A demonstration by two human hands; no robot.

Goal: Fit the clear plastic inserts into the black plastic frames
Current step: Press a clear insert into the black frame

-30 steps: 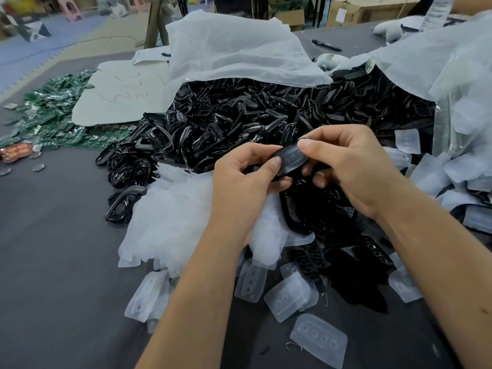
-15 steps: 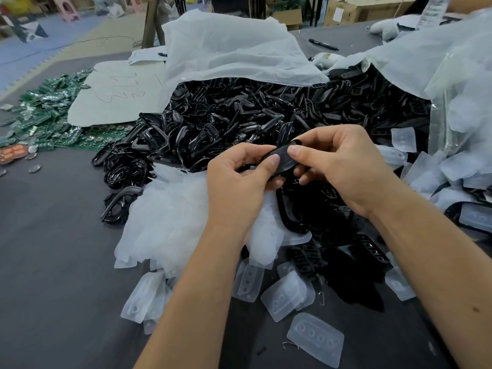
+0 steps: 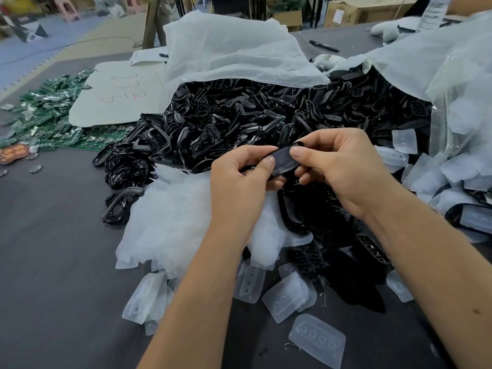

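Both hands meet at scene centre over the grey table. The left hand and right hand pinch one black frame between them, thumb on top at each end, other fingers curled underneath. The frame is held up off the table, tilted, with a clear insert seated in its opening; whether it is fully pressed in cannot be told.

Far behind the hands, a big heap of black frames spills out of a white bag. More black frames trail off the heap's left edge onto the table. A pile of clear inserts sits just left of the left forearm, touching the heap's near edge. Loose clear inserts lie scattered on the near table between the forearms. More inserts lie at right beside a clear plastic bag. Dark perforated parts lie under the right forearm.

Far left: green circuit boards in a spread pile, partly under a white cardboard sheet with red scribbles. A black marker lies far right on the table. Cardboard boxes stand at the far edge.
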